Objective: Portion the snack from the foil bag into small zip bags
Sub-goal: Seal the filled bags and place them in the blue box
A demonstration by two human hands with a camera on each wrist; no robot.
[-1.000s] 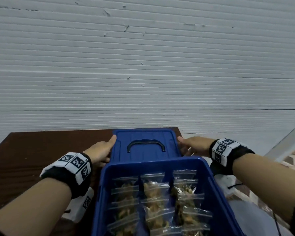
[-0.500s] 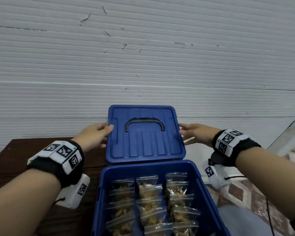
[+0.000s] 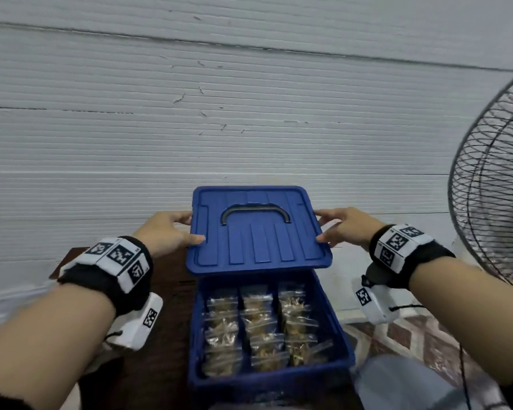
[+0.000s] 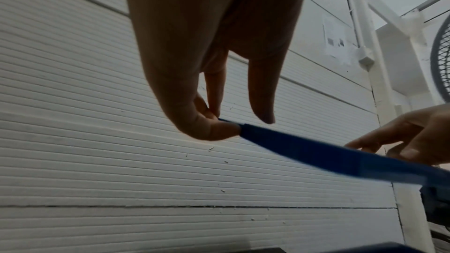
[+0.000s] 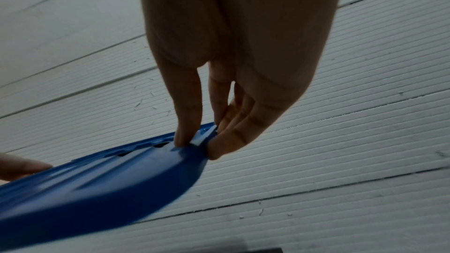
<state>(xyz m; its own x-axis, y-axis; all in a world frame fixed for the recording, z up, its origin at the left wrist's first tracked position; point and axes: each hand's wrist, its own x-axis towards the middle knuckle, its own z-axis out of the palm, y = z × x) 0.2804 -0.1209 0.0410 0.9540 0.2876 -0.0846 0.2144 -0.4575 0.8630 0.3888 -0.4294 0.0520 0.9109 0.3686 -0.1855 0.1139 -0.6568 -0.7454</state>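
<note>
Zip bags packed in the blue bin, lid held above it

Zip bags [image 3: 261,329] filled with a brownish snack are lying in three rows inside the blue bin [image 3: 336,329], which is sitting on the dark tabletop [image 3: 166,321]. In the head view, the blue lid [image 3: 258,232] is hanging in the air just above the bin's far edge, tilted with its top face toward the camera and its dark handle [image 3: 255,213] showing. The left hand [image 3: 166,232] is gripping the lid's left edge, thumb lying on top. The right hand [image 3: 345,229] is gripping the lid's right edge in the same way. Both wrists are wearing black bands with white marker tags. Behind the bin a white ribbed wall [image 3: 219,128] is filling the background, and to the right of the bin a wire fan guard [image 3: 495,184] is standing.

In the left wrist view, the left hand [image 4: 207,64] is pinching the lid [image 4: 316,153] at its thin edge between thumb and fingers, one finger hanging free above it. Across the lid, the right hand [image 4: 414,136] is showing at the far edge.

In the right wrist view, the right hand [image 5: 231,64] is clamping the lid [image 5: 109,186] at its corner, the fingers [image 5: 187,122] pressing one face and the thumb curling against the rim. A fingertip of the left hand [image 5: 22,164] is touching the lid's far side.
</note>
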